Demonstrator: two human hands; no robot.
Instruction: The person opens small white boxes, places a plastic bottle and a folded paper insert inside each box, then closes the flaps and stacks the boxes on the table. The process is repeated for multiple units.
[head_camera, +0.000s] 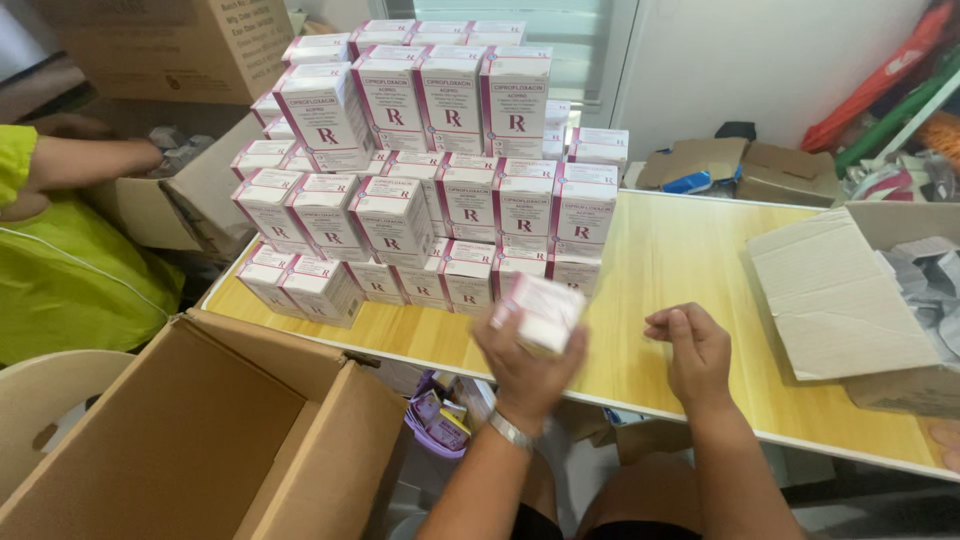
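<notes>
Over the pale wooden table (680, 260), the left hand (525, 365) is gripping a small white-and-pink carton (545, 312), blurred, fingers wrapping its underside, just in front of the stacked white-and-pink cartons (430, 180). Right hand (692, 350) is hovering nearby w/ fingers loosely curled, holding nothing. Open brown cardboard box (220, 440) is partly cut off.

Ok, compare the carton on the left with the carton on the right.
The left carton stands below the table edge, flaps up, with nothing showing inside; the right carton lies on the table and holds grey packets. The left carton is nearer the left hand. Both are open brown cardboard.
</notes>
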